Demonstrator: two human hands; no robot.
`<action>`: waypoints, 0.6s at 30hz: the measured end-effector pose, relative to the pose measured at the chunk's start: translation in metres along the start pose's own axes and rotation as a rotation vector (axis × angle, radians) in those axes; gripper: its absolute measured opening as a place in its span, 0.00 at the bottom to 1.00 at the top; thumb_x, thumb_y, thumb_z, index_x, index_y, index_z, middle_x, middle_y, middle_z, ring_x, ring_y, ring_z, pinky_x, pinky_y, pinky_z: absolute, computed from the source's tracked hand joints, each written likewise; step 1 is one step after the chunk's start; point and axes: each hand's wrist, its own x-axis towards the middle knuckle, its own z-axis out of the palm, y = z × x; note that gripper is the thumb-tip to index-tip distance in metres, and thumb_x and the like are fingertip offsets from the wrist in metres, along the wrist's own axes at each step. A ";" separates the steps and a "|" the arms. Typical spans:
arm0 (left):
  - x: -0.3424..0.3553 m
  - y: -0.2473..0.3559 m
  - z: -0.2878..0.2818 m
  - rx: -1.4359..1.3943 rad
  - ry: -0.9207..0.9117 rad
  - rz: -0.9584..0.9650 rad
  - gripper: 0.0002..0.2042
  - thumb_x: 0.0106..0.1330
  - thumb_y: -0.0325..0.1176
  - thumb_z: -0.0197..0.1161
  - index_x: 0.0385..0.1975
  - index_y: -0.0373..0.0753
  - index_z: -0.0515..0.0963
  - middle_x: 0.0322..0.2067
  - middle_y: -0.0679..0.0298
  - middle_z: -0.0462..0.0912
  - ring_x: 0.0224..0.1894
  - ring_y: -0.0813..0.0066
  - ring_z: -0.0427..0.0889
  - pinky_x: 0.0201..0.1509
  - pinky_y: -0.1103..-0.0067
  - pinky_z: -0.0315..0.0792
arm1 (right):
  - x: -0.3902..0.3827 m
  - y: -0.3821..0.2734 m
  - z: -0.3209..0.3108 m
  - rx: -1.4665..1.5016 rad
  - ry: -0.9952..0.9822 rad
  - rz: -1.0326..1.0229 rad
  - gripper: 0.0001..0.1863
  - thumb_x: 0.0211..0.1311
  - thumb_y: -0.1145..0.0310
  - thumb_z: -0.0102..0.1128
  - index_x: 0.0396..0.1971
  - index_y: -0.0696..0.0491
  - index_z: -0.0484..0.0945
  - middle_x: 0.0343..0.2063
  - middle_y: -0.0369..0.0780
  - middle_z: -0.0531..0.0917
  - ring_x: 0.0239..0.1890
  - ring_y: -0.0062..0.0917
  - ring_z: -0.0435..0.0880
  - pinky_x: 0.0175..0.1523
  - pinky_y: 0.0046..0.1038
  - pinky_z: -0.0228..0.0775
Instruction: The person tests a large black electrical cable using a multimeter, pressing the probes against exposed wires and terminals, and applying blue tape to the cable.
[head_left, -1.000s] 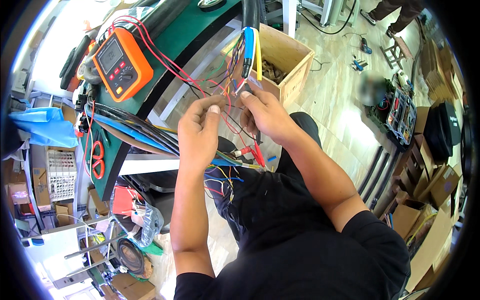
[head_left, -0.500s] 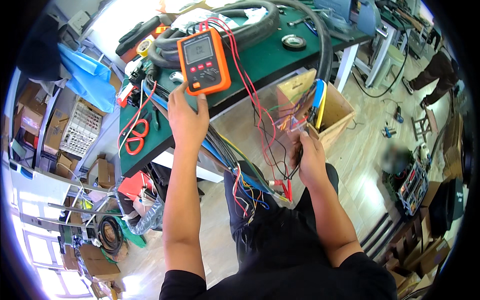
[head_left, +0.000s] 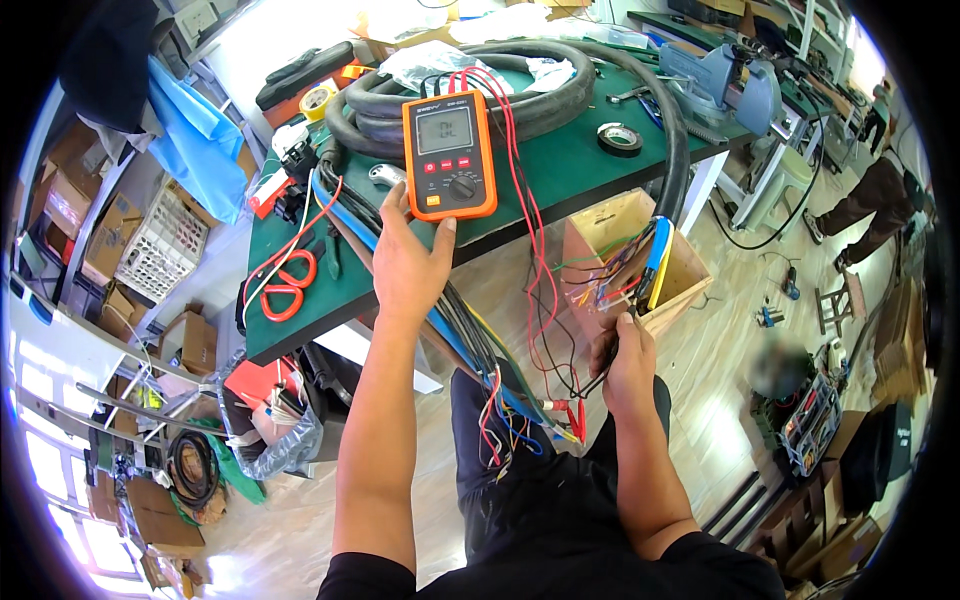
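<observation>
Orange meter point(head_left: 450, 155) rests at the near edge of the green table point(head_left: 575, 165), just in front of a coil of thick black cable point(head_left: 555, 105), its screen facing the person, presumably so it can be read at a glance. The left hand point(head_left: 412, 260) touches its lower corner, thumb and fingers apart; from where I stand I can't tell whether they grip it or only steady it. Near the wooden box point(head_left: 690, 292), the right hand point(head_left: 630, 365) has its fingers curled closed around a black lead point(head_left: 577, 388), right by the thin coloured wires point(head_left: 590, 290) fanned out at the hanging cable's end, seemingly to keep the two together. Red leads point(head_left: 515, 150) drop slack over the table's edge, which lets the hands stay apart. A red clip point(head_left: 577, 418) hangs by a wire bundle point(head_left: 495, 365) that the person's leg appears to support.
</observation>
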 end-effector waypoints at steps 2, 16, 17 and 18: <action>-0.001 -0.001 0.001 -0.008 0.012 -0.021 0.28 0.60 0.35 0.64 0.58 0.33 0.61 0.53 0.46 0.75 0.55 0.50 0.75 0.56 0.66 0.69 | 0.000 0.001 0.001 -0.020 0.008 -0.016 0.17 0.71 0.59 0.43 0.33 0.58 0.72 0.15 0.37 0.74 0.11 0.20 0.69 0.16 0.21 0.62; -0.004 0.000 -0.002 0.076 0.044 0.102 0.16 0.61 0.32 0.62 0.49 0.38 0.74 0.54 0.48 0.75 0.55 0.50 0.75 0.56 0.67 0.71 | -0.001 0.000 0.002 -0.020 0.005 -0.028 0.18 0.71 0.59 0.43 0.33 0.59 0.73 0.15 0.38 0.75 0.10 0.21 0.68 0.16 0.21 0.61; -0.004 0.000 -0.002 0.090 0.044 0.104 0.16 0.61 0.32 0.62 0.48 0.38 0.75 0.55 0.48 0.74 0.55 0.50 0.75 0.56 0.67 0.71 | -0.001 -0.001 0.002 -0.015 0.002 -0.026 0.18 0.71 0.59 0.43 0.33 0.59 0.73 0.15 0.39 0.75 0.10 0.21 0.68 0.16 0.21 0.61; -0.004 0.000 -0.001 0.089 0.049 0.107 0.16 0.61 0.32 0.62 0.48 0.38 0.75 0.55 0.48 0.74 0.56 0.50 0.75 0.56 0.67 0.71 | -0.001 -0.001 0.002 -0.026 0.004 -0.025 0.18 0.71 0.58 0.42 0.33 0.59 0.73 0.14 0.38 0.74 0.10 0.20 0.68 0.16 0.21 0.61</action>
